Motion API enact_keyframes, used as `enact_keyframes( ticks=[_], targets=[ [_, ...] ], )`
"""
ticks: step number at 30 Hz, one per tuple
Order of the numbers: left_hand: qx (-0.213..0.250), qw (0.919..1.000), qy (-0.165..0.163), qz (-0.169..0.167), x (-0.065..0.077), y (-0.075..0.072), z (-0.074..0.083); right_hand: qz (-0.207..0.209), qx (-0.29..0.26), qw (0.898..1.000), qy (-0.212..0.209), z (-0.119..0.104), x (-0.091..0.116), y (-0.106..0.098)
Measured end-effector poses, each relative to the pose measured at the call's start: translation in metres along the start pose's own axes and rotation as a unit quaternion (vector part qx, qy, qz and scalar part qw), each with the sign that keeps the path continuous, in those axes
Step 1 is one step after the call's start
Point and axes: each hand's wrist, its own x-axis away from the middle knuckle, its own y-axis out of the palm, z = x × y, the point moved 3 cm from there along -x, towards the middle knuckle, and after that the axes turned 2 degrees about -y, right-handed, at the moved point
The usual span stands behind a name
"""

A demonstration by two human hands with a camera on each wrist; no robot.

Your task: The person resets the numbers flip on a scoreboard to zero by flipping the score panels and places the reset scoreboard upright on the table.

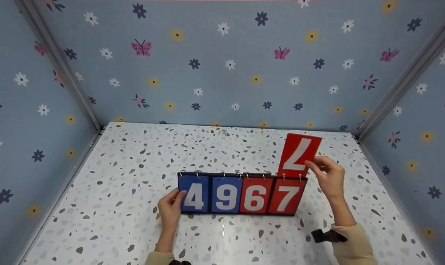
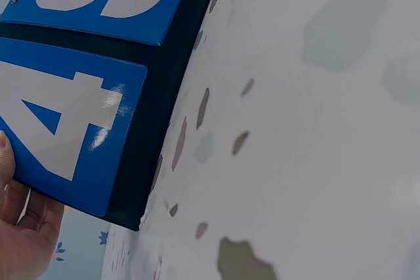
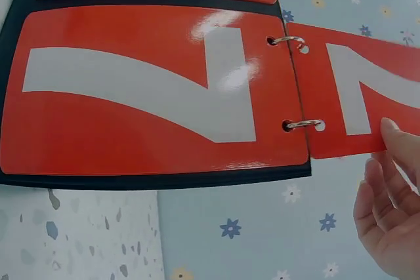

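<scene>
Head view, seen as by a bystander and read from near to far. Nearest are the wearer's tan sleeves. Beyond them the left hand grips the left edge of a flip scoreboard, thumb on the front face; the board sits mid-bench, its front reading 4, 9, 6, 7. Farther out, the right hand pinches the right margin of a raised card, red with an inverted 7, which rises above the board's top edge on two metal rings. Behind all is a blue flowered wall.

Sound handling, in this onlooker's judgement: the left hand should brace the board against the pull, while the right carries the card in an arc about its rings, without twisting, since a grip on one margin alone could skew the holes and bind them. A light pinch should spare the card from bending.

Left wrist view adds the dark backing below the blue cards and fingers behind the board, which the head view hides; whether the lower edge bears fully on the bench cannot be told. Right wrist view alone resolves each ring passing through its punched holes, and the fingertips behind the card; it crops the card's far end.
</scene>
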Motion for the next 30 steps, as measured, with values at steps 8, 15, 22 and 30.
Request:
enact_keyframes(
  ticks=[8,15,22,30],
  targets=[
    [0.006,1.0000,0.003,-0.003,0.002,-0.001,-0.002,-0.008,-0.022,0.997,0.073,0.021,-0.010,0.014],
    [0.002,1.0000,0.005,-0.002,0.001,0.000,-0.002,-0.027,-0.079,0.991,0.109,0.135,-0.001,0.038],
    [0.003,0.9999,-0.010,-0.002,0.001,0.000,-0.001,-0.049,-0.015,0.989,0.140,0.277,0.024,0.064],
    [0.008,0.9999,-0.008,-0.002,0.000,0.000,-0.001,-0.110,-0.010,0.971,0.210,0.129,0.025,0.033]
  ],
)
